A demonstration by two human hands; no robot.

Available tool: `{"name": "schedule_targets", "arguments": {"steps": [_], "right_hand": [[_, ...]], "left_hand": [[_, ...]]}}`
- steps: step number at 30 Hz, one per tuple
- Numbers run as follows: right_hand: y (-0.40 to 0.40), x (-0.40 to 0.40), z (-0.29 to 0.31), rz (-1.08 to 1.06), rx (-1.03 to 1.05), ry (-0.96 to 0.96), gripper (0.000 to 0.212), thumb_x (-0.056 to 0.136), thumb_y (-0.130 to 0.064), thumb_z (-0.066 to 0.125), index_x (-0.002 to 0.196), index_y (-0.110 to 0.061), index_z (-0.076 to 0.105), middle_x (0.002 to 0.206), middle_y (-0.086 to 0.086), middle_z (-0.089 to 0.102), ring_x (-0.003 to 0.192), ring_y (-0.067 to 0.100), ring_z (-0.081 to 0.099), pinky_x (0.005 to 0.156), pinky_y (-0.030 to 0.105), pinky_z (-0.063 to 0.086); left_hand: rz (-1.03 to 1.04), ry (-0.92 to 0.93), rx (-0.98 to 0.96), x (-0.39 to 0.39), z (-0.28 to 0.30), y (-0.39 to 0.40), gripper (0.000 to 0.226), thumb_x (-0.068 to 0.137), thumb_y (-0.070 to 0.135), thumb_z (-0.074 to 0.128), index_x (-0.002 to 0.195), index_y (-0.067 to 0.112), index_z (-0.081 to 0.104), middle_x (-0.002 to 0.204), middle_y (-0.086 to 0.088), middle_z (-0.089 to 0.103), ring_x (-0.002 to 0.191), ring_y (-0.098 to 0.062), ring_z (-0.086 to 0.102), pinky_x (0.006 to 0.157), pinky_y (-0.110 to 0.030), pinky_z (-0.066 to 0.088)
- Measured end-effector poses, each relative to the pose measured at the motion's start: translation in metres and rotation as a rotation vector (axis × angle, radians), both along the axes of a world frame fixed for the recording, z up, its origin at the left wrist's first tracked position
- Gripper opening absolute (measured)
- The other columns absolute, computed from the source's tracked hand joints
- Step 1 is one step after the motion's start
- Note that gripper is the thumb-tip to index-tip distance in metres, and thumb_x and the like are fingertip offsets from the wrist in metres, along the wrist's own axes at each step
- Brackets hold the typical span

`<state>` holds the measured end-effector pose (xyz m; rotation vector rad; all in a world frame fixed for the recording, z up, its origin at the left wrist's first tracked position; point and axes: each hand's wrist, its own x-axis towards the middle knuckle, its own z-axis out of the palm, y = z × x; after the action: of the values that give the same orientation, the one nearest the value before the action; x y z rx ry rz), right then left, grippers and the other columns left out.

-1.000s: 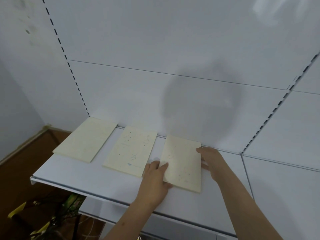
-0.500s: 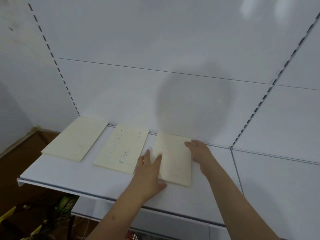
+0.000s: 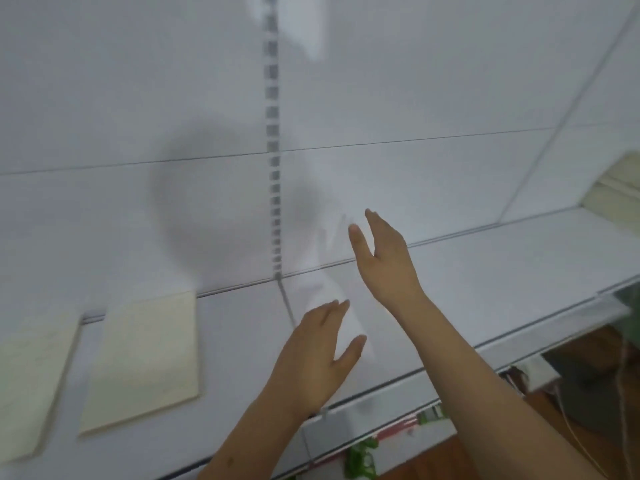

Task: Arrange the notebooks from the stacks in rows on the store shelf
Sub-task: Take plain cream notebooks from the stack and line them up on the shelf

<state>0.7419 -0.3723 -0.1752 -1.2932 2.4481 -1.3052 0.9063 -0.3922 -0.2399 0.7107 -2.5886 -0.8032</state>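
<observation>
Two cream notebooks lie flat side by side on the white shelf (image 3: 485, 282): one (image 3: 145, 355) left of centre, another (image 3: 31, 386) cut off by the left edge. My left hand (image 3: 318, 358) hovers over the bare shelf to their right, fingers straight and spread, holding nothing. My right hand (image 3: 384, 258) is raised higher and further right, also flat and empty. A stack of cream notebooks (image 3: 620, 188) shows at the far right edge, partly cut off. The view is motion-blurred.
A slotted upright (image 3: 273, 161) runs down the white back panel to the shelf joint. Below the shelf's front edge are green and red packets (image 3: 363, 462), a white cable (image 3: 568, 424) and a brown floor.
Both hands have left the third notebook and moved right, lifted off the shelf. The view has swung right, so the leftmost notebook is out of frame and a stack appears at right.
</observation>
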Motion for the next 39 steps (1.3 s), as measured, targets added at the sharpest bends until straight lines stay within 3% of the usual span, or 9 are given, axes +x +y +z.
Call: {"name": "schedule_targets", "arguments": {"steps": [8,19,25,29,39], "right_hand": [[0.154,-0.166,0.031,-0.147,0.062,0.149,0.069,0.099,-0.061,0.027,0.156,-0.022,0.023,0.162,-0.002,0.024,0.150,0.017,0.014,0.121,0.036,0.011],[0.336,-0.363,0.060,-0.407,0.110,0.290,0.073,0.098,-0.063,0.023,0.155,-0.019,0.026,0.161,0.003,0.028,0.150,0.023,0.019,0.121,0.043,0.017],[0.390,-0.452,0.066,-0.518,0.152,0.353,0.070,0.099,-0.061,0.022,0.155,-0.020,0.026,0.161,0.002,0.028,0.149,0.024,0.022,0.121,0.046,0.019],[0.409,-0.513,0.062,-0.583,0.178,0.347,0.069,0.100,-0.060,0.024,0.156,-0.018,0.024,0.161,0.002,0.028,0.149,0.023,0.020,0.120,0.043,0.017],[0.397,-0.694,0.088,-0.615,0.226,0.297,0.073,0.100,-0.058,0.032,0.158,-0.016,0.014,0.161,0.007,0.026,0.149,0.027,0.021,0.119,0.044,0.020]], "left_hand": [[-0.142,0.012,-0.054,-0.167,0.013,0.116,0.064,0.099,0.060,0.030,0.156,0.033,0.020,0.161,0.012,0.025,0.147,-0.003,0.018,0.121,-0.025,0.020],[-0.333,0.008,-0.026,-0.370,0.034,0.251,0.063,0.098,0.059,0.032,0.155,0.033,0.024,0.160,0.012,0.026,0.148,-0.005,0.018,0.121,-0.034,0.025],[-0.433,0.010,-0.051,-0.468,0.034,0.282,0.062,0.098,0.058,0.035,0.154,0.032,0.026,0.159,0.012,0.030,0.147,-0.005,0.023,0.121,-0.033,0.027],[-0.483,-0.003,-0.042,-0.541,0.032,0.286,0.071,0.091,0.067,0.025,0.155,0.034,0.024,0.161,0.013,0.027,0.148,-0.006,0.021,0.121,-0.036,0.028],[-0.563,-0.056,-0.092,-0.720,0.061,0.266,0.088,0.078,0.077,0.014,0.156,0.038,0.013,0.164,0.012,0.017,0.152,-0.010,0.015,0.121,-0.042,0.026]]}}
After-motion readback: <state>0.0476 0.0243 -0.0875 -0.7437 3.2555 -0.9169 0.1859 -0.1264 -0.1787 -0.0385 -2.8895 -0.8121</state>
